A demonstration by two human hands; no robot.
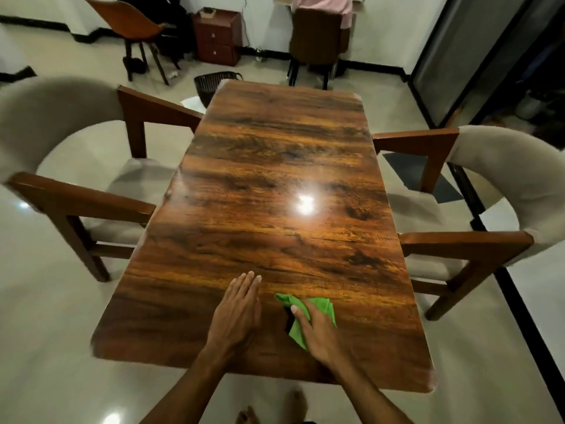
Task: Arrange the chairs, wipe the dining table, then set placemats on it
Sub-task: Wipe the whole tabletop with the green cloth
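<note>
One table [275, 179], left grip [235, 313] flat on it, right grip [318, 332] on green cloth [321, 305], closure unclear, basket [211, 84] beyond.

A home dining room: wooden table [275, 185], cushioned armchairs [76, 166], tiled floor [36, 332].

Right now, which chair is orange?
The moulded chair at the back left, near the red-brown cabinet. The two armchairs at the table are beige; the fourth chair is dark brown.
</note>
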